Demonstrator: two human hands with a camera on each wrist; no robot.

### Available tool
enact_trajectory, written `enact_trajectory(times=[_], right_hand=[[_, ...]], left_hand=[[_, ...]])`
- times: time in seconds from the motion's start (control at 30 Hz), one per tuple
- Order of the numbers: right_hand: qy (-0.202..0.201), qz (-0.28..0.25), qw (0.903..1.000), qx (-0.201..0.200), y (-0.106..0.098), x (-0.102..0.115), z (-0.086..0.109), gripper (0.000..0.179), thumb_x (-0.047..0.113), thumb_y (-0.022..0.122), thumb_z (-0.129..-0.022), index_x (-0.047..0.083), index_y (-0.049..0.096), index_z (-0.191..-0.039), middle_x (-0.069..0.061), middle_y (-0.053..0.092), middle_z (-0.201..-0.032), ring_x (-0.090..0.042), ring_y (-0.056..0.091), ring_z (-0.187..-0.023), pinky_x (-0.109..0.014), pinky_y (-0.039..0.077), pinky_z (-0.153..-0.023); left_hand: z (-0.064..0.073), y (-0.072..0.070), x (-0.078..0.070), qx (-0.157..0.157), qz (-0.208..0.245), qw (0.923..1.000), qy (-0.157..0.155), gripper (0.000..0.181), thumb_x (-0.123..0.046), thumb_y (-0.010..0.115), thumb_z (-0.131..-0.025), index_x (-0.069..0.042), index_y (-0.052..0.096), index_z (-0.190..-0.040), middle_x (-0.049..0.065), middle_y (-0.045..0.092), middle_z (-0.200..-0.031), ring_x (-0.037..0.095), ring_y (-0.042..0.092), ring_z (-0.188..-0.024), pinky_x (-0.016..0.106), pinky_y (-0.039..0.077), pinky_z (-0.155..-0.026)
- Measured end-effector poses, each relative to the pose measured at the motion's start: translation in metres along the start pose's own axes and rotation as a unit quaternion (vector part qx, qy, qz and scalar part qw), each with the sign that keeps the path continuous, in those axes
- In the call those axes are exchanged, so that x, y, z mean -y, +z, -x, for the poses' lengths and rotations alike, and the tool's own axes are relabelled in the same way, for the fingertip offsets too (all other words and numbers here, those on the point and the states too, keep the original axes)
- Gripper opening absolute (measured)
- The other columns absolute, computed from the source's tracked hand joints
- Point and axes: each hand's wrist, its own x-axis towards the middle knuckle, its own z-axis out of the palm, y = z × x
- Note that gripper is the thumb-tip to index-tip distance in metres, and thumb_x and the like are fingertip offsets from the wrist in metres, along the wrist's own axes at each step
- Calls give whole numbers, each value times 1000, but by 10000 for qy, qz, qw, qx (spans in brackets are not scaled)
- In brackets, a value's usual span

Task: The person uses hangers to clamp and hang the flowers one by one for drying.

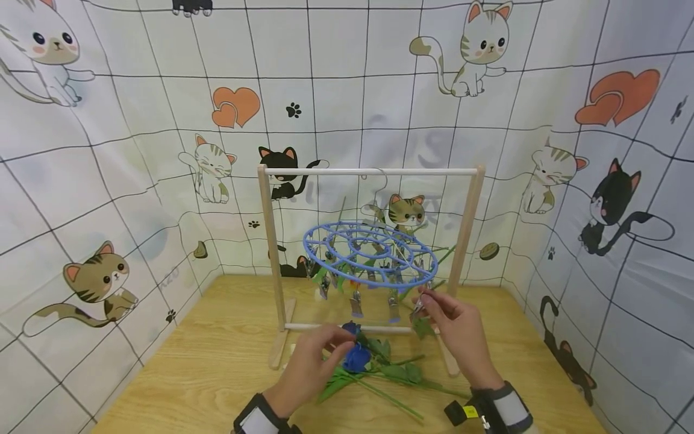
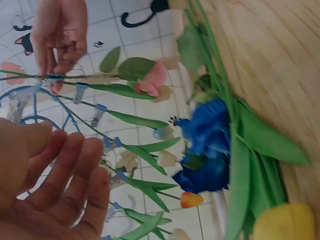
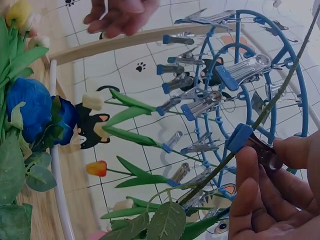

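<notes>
My right hand pinches the handles of a metal clip with blue tips. Those tips are on the green stem of a pink rose, whose bloom points down. The clip is at the edge of a round blue hanging dryer, where several tulips, one an orange tulip, hang upside down from other clips. My left hand hovers with relaxed, slightly bent fingers and nothing in them. Close by it, blue roses lie on the table with green stems and a yellow tulip.
A wooden rack with an upright post on the right and a white top bar carries the dryer by its hook. It stands on a wood-grain table. Cat-printed sheeting encloses the back and sides.
</notes>
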Motion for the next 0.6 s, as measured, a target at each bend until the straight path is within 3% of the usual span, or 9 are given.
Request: enact_trajectory(times=[0.3,0.47,0.6], right_hand=[[-166,349,9987,-333,-11,-3,0,33,38,63,-101,21,67,-129,-5,73,-108,-25,69,-96,-32,58,-80],[-27,262,9983,-526,-16,-5,2,38,36,64,-101,14,65,-131,-8,71,-114,-28,69,-99,-28,57,-79],[-17,483,9966,-674,-18,-6,6,39,34,64,-101,11,64,-133,-8,70,-118,-26,69,-97,-26,56,-78]], left_hand=[[11,9,28,979,-675,9918,-466,11,-22,72,-96,-25,69,-106,-16,66,-100,-1,61,-88,26,57,-74],[15,21,42,1511,-1090,9817,-388,10,-21,76,-92,-22,71,-102,-17,64,-98,1,62,-89,16,53,-75],[15,27,42,1799,-1502,9720,-175,13,-18,80,-88,-23,73,-99,-16,63,-97,3,63,-89,14,51,-75]])
